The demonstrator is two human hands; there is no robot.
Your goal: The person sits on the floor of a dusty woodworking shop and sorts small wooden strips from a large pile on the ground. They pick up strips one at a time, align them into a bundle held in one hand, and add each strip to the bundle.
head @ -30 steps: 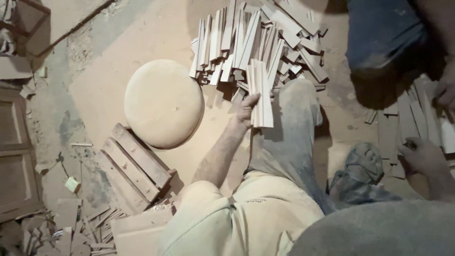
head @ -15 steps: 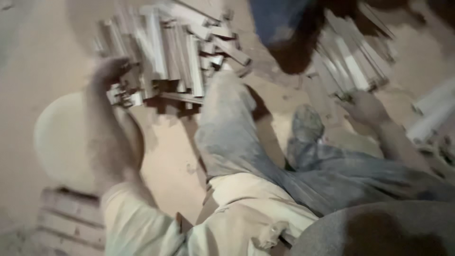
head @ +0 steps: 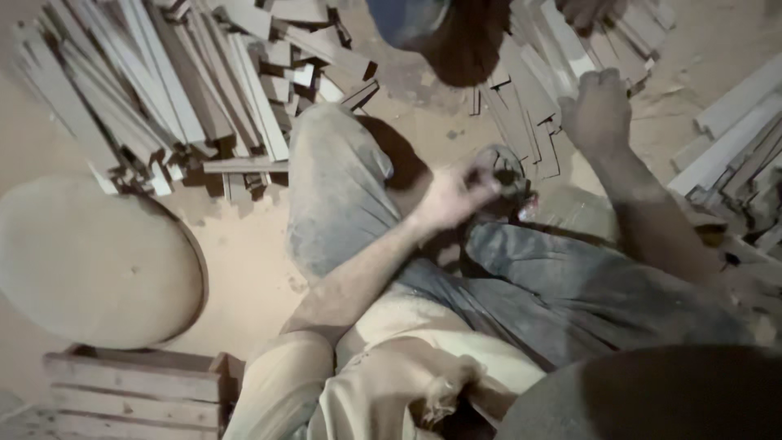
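our left hand [head: 452,194] rests on the foot [head: 509,175], grip loosely curled on nothing; our right hand [head: 597,106] — grip fisted — clamps wooden strips [head: 529,122] on the floor.

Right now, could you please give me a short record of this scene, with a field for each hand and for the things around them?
view: head camera, looking down at a seated person's legs
left hand: over the lap, fingers curled near a small dark thing by the foot; grip unclear
right hand: closed in a fist on the right slat pile
left slat pile: loose wooden slats heaped on the sandy floor
round disc: flat, on the floor at the left
crate: slatted, just below the disc
other person: blue-clad leg at the top edge
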